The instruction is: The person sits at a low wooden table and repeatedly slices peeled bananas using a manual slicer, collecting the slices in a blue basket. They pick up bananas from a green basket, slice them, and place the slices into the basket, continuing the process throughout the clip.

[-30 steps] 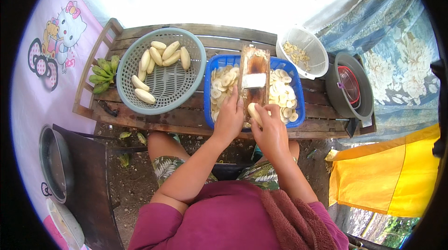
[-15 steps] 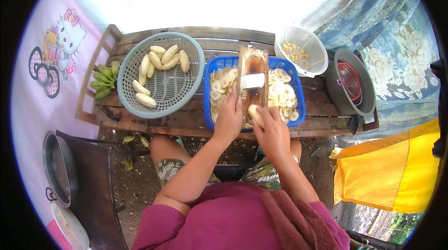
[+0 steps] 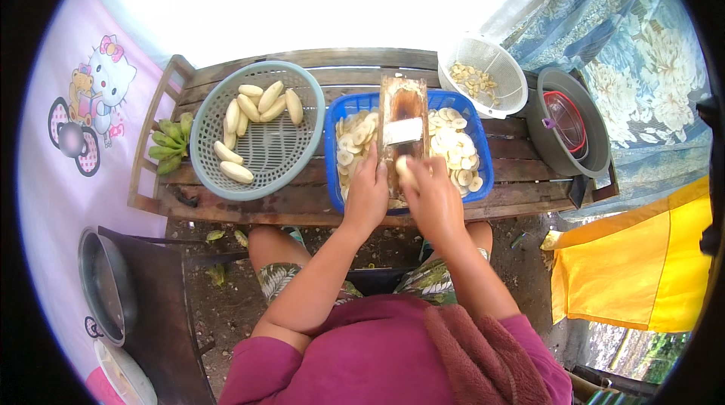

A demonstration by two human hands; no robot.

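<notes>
A wooden slicer board (image 3: 403, 107) with a pale metal blade plate across its middle lies over a blue basket (image 3: 483, 149). My left hand (image 3: 367, 195) grips the slicer's near left edge. My right hand (image 3: 433, 195) is closed around a peeled banana (image 3: 406, 171) and presses it on the board just below the blade; the fingers hide part of the fruit. Round banana slices (image 3: 455, 140) fill the basket on both sides of the board. To the left, a grey-green round basket (image 3: 291, 171) holds several whole peeled bananas (image 3: 249, 108).
Green unpeeled bananas (image 3: 170, 144) lie at the slatted wooden table's (image 3: 294, 212) left end. A white strainer (image 3: 507, 76) with small pieces stands at the back right, beside a grey basin (image 3: 551, 144) holding a red-rimmed container. A metal basin (image 3: 106, 284) sits at lower left.
My right hand has pushed the banana up the board toward the blade. My left hand keeps its hold on the slicer. The whole view has shifted slightly.
</notes>
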